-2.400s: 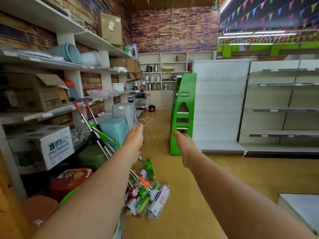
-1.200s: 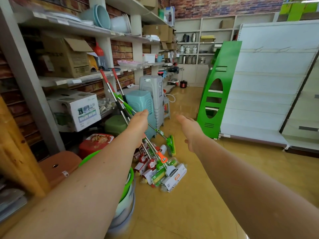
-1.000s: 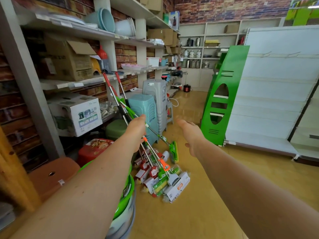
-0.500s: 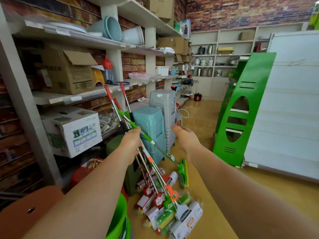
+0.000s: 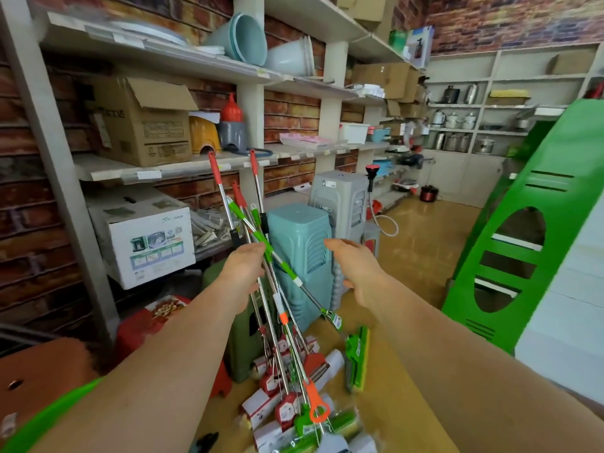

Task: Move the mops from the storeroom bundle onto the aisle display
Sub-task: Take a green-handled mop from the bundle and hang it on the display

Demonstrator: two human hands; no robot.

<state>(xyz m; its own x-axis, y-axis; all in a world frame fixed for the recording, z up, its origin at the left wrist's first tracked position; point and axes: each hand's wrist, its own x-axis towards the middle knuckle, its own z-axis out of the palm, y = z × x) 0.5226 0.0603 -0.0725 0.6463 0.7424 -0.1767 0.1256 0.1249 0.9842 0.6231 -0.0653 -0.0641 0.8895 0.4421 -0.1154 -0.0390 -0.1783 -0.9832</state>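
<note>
Mops (image 5: 261,289) stand as a leaning bundle at the left of the aisle, heads on the floor (image 5: 425,256) near me and handles slanting up and away toward the wall shelving (image 5: 183,168). One green mop (image 5: 356,361) splays off to the right of the bundle, its head resting on the floor on its own.

From the head view, I judge this to be the pick-up step. My left hand (image 5: 243,273) is at the shafts about midway up, its fingers (image 5: 253,251) touching the green-banded pole; I cannot tell whether they have clenched round it or merely rest against it. My right hand (image 5: 358,266) hovers to the right of the bundle in front of the teal stool stack (image 5: 300,243), fingers released and holding nothing.

Next I need a firm grasp on the shafts with the left, the right coming in to gather the stray green one, and then a lift that keeps the heads from snagging each other. The green display end (image 5: 523,243) waits at the right, well apart.

Against the frame half a second back, I am closer: the bundle fills more of the view, and the right hand has dropped lower and nearer the poles.
</note>
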